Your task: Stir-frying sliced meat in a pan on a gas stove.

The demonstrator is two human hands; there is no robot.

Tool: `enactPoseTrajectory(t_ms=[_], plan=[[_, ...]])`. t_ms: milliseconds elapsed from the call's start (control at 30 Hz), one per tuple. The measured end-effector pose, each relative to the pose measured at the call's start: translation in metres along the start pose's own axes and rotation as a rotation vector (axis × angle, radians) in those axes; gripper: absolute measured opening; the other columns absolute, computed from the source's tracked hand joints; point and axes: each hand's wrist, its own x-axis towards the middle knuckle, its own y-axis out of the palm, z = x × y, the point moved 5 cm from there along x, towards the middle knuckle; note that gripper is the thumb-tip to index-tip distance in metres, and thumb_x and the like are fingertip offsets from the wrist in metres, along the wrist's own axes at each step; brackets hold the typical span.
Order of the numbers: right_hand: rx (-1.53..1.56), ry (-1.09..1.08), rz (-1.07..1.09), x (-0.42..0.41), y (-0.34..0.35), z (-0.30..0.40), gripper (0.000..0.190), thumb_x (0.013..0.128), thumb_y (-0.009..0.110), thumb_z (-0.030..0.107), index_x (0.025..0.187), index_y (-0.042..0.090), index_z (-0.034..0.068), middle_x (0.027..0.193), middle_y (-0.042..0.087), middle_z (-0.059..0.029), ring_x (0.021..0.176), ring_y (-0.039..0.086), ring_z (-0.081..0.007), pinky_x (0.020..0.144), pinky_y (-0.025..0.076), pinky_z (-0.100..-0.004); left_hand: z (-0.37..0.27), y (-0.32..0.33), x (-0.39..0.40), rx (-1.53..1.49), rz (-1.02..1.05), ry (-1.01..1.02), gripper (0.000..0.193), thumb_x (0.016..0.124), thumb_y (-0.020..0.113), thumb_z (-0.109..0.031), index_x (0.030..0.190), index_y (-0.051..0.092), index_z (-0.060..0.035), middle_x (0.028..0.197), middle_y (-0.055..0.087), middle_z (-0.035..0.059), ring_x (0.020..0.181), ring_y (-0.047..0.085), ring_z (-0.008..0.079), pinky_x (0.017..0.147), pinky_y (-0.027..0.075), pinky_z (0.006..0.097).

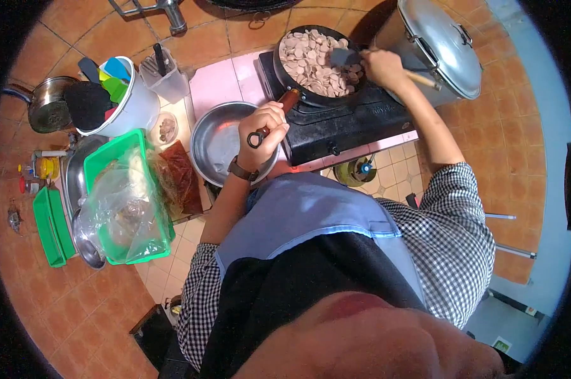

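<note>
A dark frying pan (278, 71) full of round, pinkish-brown slices (309, 59) sits on a black gas stove (347, 123). My left hand (264, 135) grips the pan's reddish-brown handle (289, 98), whose ring end sticks out of the fist. In my right hand (385, 68) is a spatula with a pale wooden handle (423, 80); its dark blade (344, 57) lies over the slices at the pan's right side. Partly under my left forearm stands a wide metal bowl (214, 142), left of the stove.
A tall lidded metal pot (444, 42) stands right of the pan. On the left are a green plastic basket (143, 189) holding plastic bags, a white bucket (138, 104) of utensils, a clear container (167, 83) and a small saucepan (48, 111). A gas cylinder (349, 173) is below the stove.
</note>
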Motion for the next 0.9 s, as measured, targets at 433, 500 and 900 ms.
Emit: enactPoseTrajectory(t_ms=[433, 500, 900], plan=[[0.284, -0.089, 0.14, 0.082, 0.078, 0.002, 0.034, 0.081, 0.059, 0.019, 0.112, 0.072, 0.014, 0.102, 0.071, -0.0178, 0.097, 0.068, -0.0361, 0.084, 0.055, -0.0462, 0.002, 0.0, 0.002, -0.029, 0.036, -0.018, 0.028, 0.072, 0.063, 0.01, 0.059, 0.045, -0.0069, 0.063, 0.055, 0.0023, 0.066, 0.056, 0.0176, 0.089, 0.046, 0.041], [0.329, -0.094, 0.136, 0.076, 0.083, 0.009, 0.037, 0.08, 0.059, 0.017, 0.115, 0.072, 0.014, 0.104, 0.07, -0.0175, 0.098, 0.067, -0.0362, 0.084, 0.054, -0.0463, 0.003, 0.001, 0.003, -0.04, 0.043, -0.007, 0.028, 0.072, 0.064, 0.01, 0.059, 0.045, -0.0068, 0.063, 0.054, 0.002, 0.067, 0.056, 0.0176, 0.089, 0.045, 0.0413], [-0.043, -0.263, -0.057, 0.044, 0.014, 0.006, 0.021, 0.079, 0.067, 0.023, 0.096, 0.072, 0.013, 0.094, 0.069, -0.0118, 0.079, 0.071, -0.0286, 0.065, 0.056, -0.0432, 0.004, 0.0, 0.001, -0.021, 0.021, -0.014, 0.028, 0.071, 0.064, 0.011, 0.06, 0.045, -0.0064, 0.064, 0.054, 0.0029, 0.067, 0.056, 0.0182, 0.09, 0.046, 0.0414]])
